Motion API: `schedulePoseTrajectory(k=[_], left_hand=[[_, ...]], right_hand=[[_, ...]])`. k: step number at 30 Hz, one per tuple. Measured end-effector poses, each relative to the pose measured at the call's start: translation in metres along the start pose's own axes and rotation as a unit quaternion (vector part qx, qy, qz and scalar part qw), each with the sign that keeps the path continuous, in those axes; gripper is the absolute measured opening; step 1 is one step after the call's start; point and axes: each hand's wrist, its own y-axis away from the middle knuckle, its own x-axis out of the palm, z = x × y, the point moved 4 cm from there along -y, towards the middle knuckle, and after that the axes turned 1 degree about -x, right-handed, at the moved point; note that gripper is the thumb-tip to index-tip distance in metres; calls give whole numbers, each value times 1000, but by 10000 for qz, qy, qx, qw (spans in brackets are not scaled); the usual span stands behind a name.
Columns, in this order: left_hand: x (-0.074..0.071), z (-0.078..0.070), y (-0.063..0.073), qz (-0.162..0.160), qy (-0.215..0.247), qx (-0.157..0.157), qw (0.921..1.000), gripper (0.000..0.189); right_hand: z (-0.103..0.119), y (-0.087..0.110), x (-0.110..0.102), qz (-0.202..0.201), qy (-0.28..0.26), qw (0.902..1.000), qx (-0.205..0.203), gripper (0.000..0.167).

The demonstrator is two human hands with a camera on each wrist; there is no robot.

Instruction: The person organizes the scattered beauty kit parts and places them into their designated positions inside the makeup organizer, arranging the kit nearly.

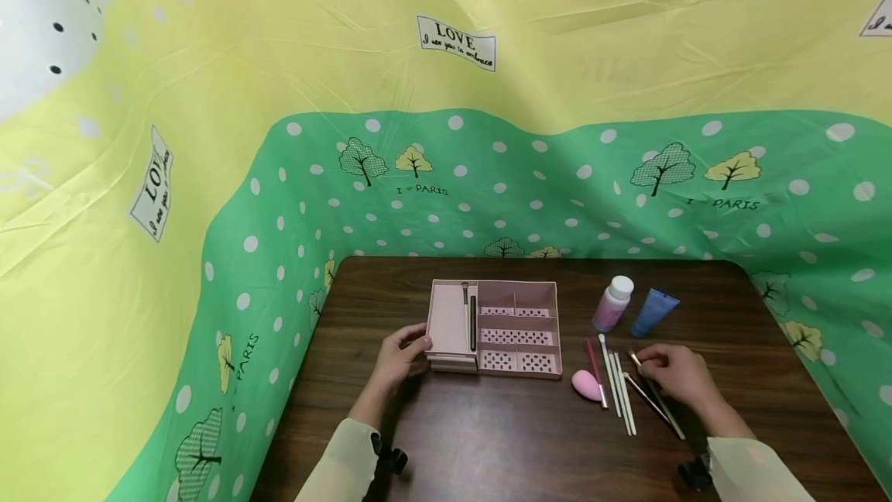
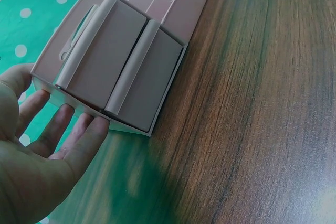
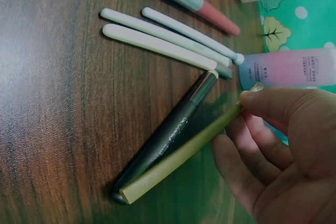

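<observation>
A pink makeup organizer [image 1: 446,324] stands mid-table, with two drawers on its front left. Beside its left wall is my left hand [image 1: 396,362]; the left wrist view shows fairly straight fingers [image 2: 86,142] touching that side. On the organizer's top lie a brush [image 1: 465,297] and a dark stick [image 1: 473,324]. My right hand [image 3: 294,150] pinches a gold-handled makeup brush [image 3: 184,161] near its upper end, between thumb and fingers. Just beside it, a black-handled brush [image 3: 163,135] lies on the table. The held brush's tip is partly hidden by the thumb.
Several pale-handled brushes [image 1: 619,386], a red brush [image 1: 594,366] and a pink sponge [image 1: 586,385] lie between organizer and right hand. Behind them stand a white-capped bottle [image 1: 613,304] and a blue tube [image 1: 653,312]. A green and yellow curtain [image 1: 432,153] borders the wooden table [image 1: 488,440].
</observation>
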Motion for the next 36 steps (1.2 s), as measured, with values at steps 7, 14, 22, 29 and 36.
schedulePoseTrajectory(k=[7, 14, 22, 29, 36], left_hand=[[1, -1, 2, -8, -9, 5, 10000, 43], [1, 1, 2, 24, -12, 6, 10000, 45], [1, 1, 3, 12, 6, -33, 10000, 45], [1, -2, 5, -14, 10, -55, 10000, 44], [0, -3, 3, -9, -84, -45, 10000, 43]], right_hand=[[12, 1, -1, -123, -56, 9996, -231, 19], [27, -1, -2, -366, 167, 9986, -332, 19], [42, -3, 0, -393, -56, 9985, -365, 19], [53, -7, 6, -347, -407, 9980, -332, 21], [66, -11, 14, -172, -1220, 9923, -119, 25]])
